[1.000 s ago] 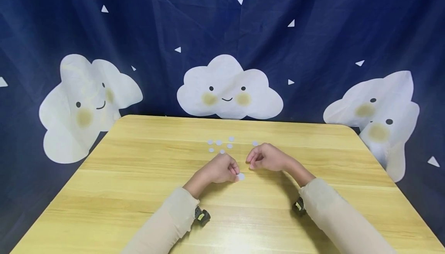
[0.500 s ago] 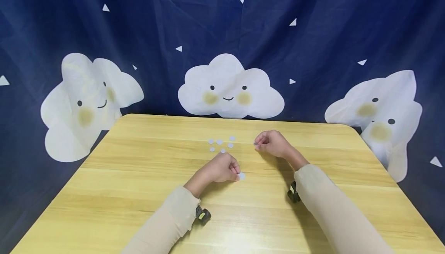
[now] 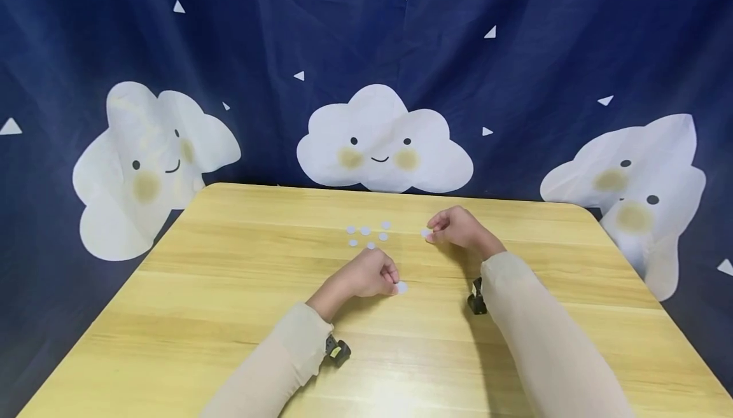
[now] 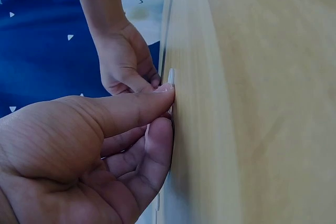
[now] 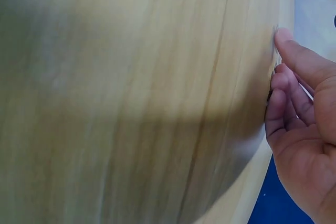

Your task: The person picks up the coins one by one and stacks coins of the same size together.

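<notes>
My left hand (image 3: 372, 273) is at the middle of the wooden table, its thumb and curled fingers pinching a small white disc (image 3: 402, 287). The disc's thin edge (image 4: 171, 75) pokes past my thumb tip in the left wrist view. Further back and to the right, my right hand (image 3: 460, 227) has its thumb at another white disc (image 3: 425, 233). A gap shows between that thumb and the loosely bent fingers (image 5: 281, 85). Several more white discs (image 3: 365, 231) lie in a loose group beyond my left hand.
The wooden table (image 3: 229, 316) has rounded far corners. Behind it hangs a dark blue curtain (image 3: 258, 23) with white smiling clouds and small triangles. A black device (image 3: 338, 352) sits at my left wrist, another (image 3: 476, 297) at my right.
My right hand has moved back and right to the separate disc, covered it, then drawn slightly away so the disc shows again. My left hand keeps its place, and the head view shifts slightly.
</notes>
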`<state>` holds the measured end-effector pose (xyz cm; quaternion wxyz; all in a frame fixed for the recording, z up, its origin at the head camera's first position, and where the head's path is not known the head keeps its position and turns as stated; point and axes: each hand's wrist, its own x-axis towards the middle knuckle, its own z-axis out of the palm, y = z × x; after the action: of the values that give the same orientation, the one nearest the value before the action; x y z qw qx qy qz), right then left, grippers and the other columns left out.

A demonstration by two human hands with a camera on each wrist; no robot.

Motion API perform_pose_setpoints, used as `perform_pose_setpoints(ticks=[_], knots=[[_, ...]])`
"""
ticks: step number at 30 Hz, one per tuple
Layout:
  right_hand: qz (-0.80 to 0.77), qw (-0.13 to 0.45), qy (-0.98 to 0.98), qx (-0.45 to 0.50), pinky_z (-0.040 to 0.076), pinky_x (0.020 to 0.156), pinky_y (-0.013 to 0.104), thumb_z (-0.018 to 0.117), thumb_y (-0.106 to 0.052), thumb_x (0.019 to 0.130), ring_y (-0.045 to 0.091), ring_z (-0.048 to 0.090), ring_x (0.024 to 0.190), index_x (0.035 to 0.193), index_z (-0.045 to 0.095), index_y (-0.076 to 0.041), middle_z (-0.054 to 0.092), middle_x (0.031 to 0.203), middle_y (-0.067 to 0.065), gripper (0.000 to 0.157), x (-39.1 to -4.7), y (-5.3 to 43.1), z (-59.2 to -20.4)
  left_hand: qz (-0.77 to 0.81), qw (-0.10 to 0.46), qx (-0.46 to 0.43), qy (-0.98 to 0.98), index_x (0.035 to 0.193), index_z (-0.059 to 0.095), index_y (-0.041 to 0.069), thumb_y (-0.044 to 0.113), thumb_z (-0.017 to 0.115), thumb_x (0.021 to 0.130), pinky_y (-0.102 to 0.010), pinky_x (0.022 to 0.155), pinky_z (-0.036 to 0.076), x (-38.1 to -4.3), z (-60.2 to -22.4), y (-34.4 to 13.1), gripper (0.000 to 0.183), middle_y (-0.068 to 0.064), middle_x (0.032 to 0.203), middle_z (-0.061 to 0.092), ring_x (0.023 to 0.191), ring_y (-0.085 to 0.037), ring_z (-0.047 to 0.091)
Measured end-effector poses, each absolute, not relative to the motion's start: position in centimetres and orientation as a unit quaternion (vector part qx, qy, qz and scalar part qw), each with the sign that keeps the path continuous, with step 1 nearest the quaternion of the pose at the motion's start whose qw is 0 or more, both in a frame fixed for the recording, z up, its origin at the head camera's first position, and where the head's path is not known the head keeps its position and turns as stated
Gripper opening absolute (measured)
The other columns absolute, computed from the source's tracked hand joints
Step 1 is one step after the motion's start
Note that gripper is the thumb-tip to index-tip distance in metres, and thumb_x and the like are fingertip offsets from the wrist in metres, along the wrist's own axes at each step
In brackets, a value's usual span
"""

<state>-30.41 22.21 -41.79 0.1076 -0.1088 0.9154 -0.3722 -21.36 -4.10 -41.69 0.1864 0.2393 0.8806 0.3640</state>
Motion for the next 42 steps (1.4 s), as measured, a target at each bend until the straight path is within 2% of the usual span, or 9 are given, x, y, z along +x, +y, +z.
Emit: perform_pose_setpoints(ticks=[11, 24, 31, 37, 42], knots=[[-0.347, 0.128, 0.923, -0.107, 0.051, 0.087, 0.037, 0.083, -0.012, 0.087, 0.020, 0.062, 0.089, 0.103, 0.075, -0.003, 0.073, 0.094, 0.006, 0.020, -30.9, 21.5, -41.2, 0.362, 0.184, 0.245, 0.880, 0.085, 0.073, 0.010, 0.005, 0.082, 0.085, -0.023, 0.068, 0.050, -21.4, -41.6, -4.0, 0.011, 0.003, 0.076, 0.065, 0.071, -0.010, 0.057], [-0.346, 0.140, 0.915, -0.150, 0.049, 0.083, 0.033, 0.079, 0.000, 0.087, 0.020, 0.057, 0.084, 0.100, 0.067, 0.003, 0.067, 0.091, 0.009, 0.017, -30.9, 20.9, -40.5, 0.360, 0.177, 0.245, 0.883, 0.084, 0.072, 0.011, 0.005, 0.083, 0.084, -0.022, 0.067, 0.050, -21.5, -41.8, -4.0, 0.012, 0.004, 0.075, 0.065, 0.070, -0.009, 0.057], [-0.364, 0.113, 0.909, -0.171, 0.051, 0.073, 0.029, 0.074, 0.002, 0.089, 0.019, 0.062, 0.081, 0.098, 0.070, 0.004, 0.073, 0.091, 0.012, 0.010, -30.7, 21.0, -40.5, 0.355, 0.177, 0.244, 0.885, 0.084, 0.073, 0.011, 0.006, 0.083, 0.085, -0.023, 0.068, 0.051, -21.5, -41.8, -3.9, 0.012, 0.004, 0.075, 0.065, 0.071, -0.009, 0.058], [-0.416, 0.120, 0.884, -0.175, 0.056, 0.071, 0.030, 0.066, 0.006, 0.092, 0.018, 0.069, 0.079, 0.101, 0.071, 0.009, 0.076, 0.093, 0.018, 0.011, -30.3, 20.7, -40.6, 0.356, 0.180, 0.244, 0.884, 0.084, 0.073, 0.012, 0.006, 0.083, 0.084, -0.023, 0.068, 0.051, -21.5, -41.7, -3.9, 0.012, 0.004, 0.075, 0.065, 0.071, -0.009, 0.058], [-0.435, 0.126, 0.871, -0.191, 0.057, 0.070, 0.030, 0.064, 0.008, 0.092, 0.018, 0.069, 0.077, 0.101, 0.071, 0.009, 0.076, 0.091, 0.018, 0.012, -29.9, 20.3, -40.7, 0.355, 0.183, 0.242, 0.884, 0.085, 0.073, 0.012, 0.007, 0.083, 0.085, -0.023, 0.069, 0.051, -21.5, -41.7, -4.0, 0.011, 0.004, 0.076, 0.066, 0.072, -0.009, 0.058]])
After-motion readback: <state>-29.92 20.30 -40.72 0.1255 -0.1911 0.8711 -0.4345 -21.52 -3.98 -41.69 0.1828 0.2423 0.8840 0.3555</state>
